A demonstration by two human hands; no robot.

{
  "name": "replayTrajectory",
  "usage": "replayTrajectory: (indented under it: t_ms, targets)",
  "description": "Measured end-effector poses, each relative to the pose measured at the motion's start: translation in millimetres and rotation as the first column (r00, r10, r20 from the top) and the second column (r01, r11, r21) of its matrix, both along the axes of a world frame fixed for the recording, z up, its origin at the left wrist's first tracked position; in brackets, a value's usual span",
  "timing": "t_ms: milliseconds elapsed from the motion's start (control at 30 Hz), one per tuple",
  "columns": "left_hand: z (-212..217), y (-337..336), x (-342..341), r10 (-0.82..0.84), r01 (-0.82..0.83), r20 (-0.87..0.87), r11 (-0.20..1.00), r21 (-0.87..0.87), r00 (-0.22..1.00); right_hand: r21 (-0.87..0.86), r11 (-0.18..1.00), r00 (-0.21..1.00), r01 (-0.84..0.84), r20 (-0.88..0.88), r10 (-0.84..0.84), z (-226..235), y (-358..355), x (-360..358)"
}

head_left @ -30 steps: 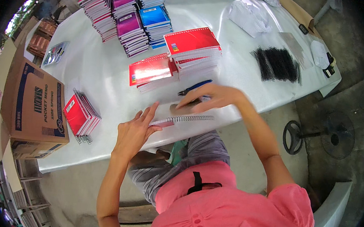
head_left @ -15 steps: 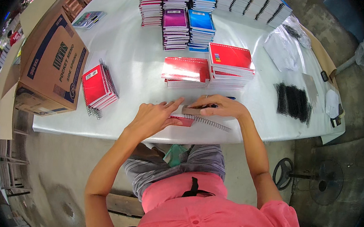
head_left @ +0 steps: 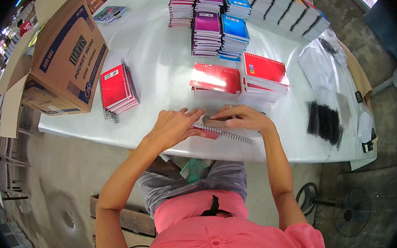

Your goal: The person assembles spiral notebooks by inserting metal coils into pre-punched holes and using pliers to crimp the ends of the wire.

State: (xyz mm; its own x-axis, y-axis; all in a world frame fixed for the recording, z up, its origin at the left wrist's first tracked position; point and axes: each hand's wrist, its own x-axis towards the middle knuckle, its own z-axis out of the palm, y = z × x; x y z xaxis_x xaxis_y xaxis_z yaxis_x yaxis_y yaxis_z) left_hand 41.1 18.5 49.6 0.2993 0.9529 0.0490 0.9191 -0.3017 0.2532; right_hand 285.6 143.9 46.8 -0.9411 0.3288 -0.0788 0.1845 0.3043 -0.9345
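My left hand (head_left: 172, 124) presses a small red notebook (head_left: 211, 133) at the near side of the table, thumb on its cover and fingers over its far part. Along the notebook's edge lies a dark spiral wire (head_left: 237, 137), its right end sticking out past the notebook. My right hand (head_left: 245, 117) has its fingers closed on a flat brownish piece (head_left: 216, 123) held against the edge beside the wire. Whether the wire is threaded through the holes there is hidden by the fingers.
Red notebooks (head_left: 215, 78) are stacked just beyond my hands, with spiral-bound red ones (head_left: 114, 88) at left beside a cardboard box (head_left: 67, 60). Purple (head_left: 207, 24) and blue stacks (head_left: 235, 29) stand farther back. Loose black spirals (head_left: 323, 124) lie at right.
The view has shifted slightly, so the table's things sit farther right in it. Both hands stay at the notebook and wire, with only small finger movement.
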Motion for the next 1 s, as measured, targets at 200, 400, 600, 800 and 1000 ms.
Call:
replayTrajectory:
  t_ms: [200, 400, 600, 800, 1000]
  targets:
    - [2.0, -3.0, -4.6, 0.072, -0.073, 0.037, 0.997, 0.015, 0.997, -0.028, 0.999, 1.0, -0.016, -0.02, 0.016, 4.5, 1.0, -11.6]
    - [-9.5, -1.5, -11.3, 0.168, -0.149, 0.412, 0.986, -0.077, 0.895, -0.087, 0.996, 0.996, 0.011, -0.086, -0.019, -4.5, 3.5, -21.1]
    - [-40.2, -2.9, -13.0, 0.207, -0.223, 0.74, 0.972, -0.078, 0.64, -0.15, 0.987, 0.996, 0.05, -0.07, -0.061, -8.3, 3.5, -27.9]
    - [-53.4, -7.8, -11.5, 0.215, -0.225, 0.84, 0.968, -0.114, 0.497, -0.237, 0.97, 0.994, 0.054, -0.077, -0.074, -15.7, 6.3, -29.2]
    - [-51.5, -5.5, -10.0, 0.189, -0.218, 0.848, 0.972, -0.089, 0.496, -0.167, 0.981, 0.992, 0.095, -0.061, -0.107, -6.3, 0.9, -33.4]
